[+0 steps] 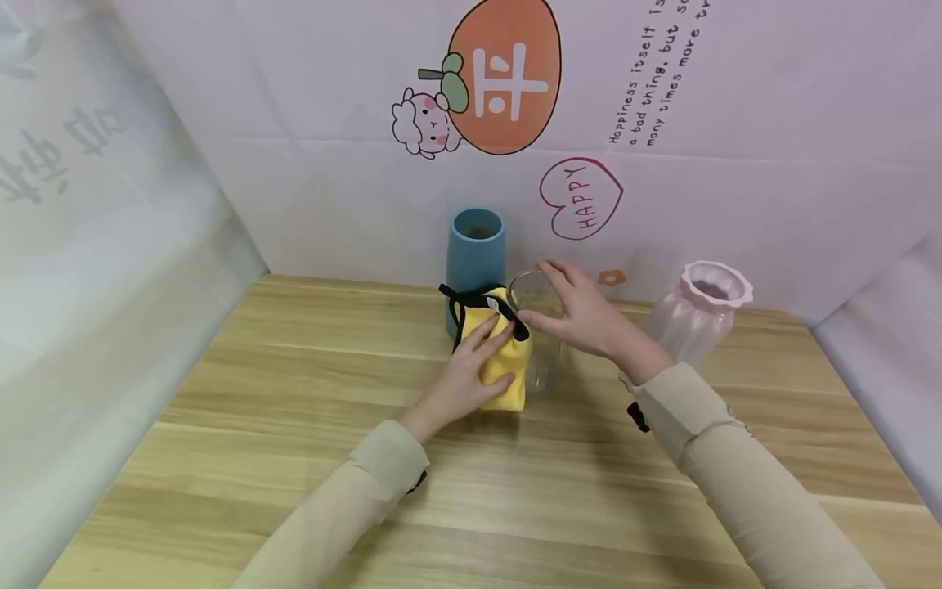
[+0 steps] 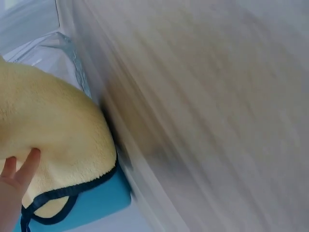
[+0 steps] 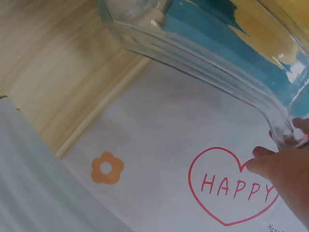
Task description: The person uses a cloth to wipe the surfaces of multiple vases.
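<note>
Glass [image 3: 207, 53] seems faceted, right wrist only.

Head cam above, fwd/dn, wrist cams close, tilted, head/L views share yellow cloth [image 1: 513, 366]

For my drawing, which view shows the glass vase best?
The right wrist view: the glass vase looks big there. The head view shows it faintly, partly hidden; the left wrist view, only a bit past the yellow cloth.
</note>
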A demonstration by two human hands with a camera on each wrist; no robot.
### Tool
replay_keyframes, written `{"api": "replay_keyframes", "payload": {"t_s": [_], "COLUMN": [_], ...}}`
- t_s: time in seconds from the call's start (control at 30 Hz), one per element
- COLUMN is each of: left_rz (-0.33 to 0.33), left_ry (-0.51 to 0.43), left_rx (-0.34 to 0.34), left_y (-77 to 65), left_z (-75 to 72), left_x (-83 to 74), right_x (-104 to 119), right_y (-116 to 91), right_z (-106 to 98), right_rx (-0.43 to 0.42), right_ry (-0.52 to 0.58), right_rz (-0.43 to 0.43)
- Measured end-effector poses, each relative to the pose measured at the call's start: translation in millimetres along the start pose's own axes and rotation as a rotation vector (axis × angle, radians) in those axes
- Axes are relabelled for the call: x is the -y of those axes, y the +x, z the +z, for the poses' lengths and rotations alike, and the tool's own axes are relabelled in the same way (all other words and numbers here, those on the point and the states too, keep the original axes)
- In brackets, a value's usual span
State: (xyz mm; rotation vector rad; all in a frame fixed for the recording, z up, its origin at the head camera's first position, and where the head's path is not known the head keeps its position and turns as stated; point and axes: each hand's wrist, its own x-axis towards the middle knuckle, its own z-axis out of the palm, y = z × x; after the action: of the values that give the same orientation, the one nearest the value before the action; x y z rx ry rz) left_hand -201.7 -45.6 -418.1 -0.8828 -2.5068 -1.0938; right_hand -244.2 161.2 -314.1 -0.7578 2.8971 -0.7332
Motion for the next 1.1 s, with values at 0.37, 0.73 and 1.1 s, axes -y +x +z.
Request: {"api": "replay_keyframes", "payload": {"t_s": [0.37, 0.73, 1.1], "left_rz": [0.0, -0.083, -0.041], "left_ry": [0.112, -0.103, -0.049], "left_rx": [0.095, -0.1, -0.11], "left_y": [-6.0, -4.3, 4.5], "left_z": [2.5, -9.0, -9.3], "left_x": [6.0, -0.2, -8.3], "right_x": [7, 18, 17], "right_y": [-5, -7, -9], "right_z": [2, 6, -5], "right_rx": [-0.022, -0.003, 0.084], "right_ry": [0.007, 0.022, -0.034], "right_rz": [0.097, 0.143, 0.116]}}
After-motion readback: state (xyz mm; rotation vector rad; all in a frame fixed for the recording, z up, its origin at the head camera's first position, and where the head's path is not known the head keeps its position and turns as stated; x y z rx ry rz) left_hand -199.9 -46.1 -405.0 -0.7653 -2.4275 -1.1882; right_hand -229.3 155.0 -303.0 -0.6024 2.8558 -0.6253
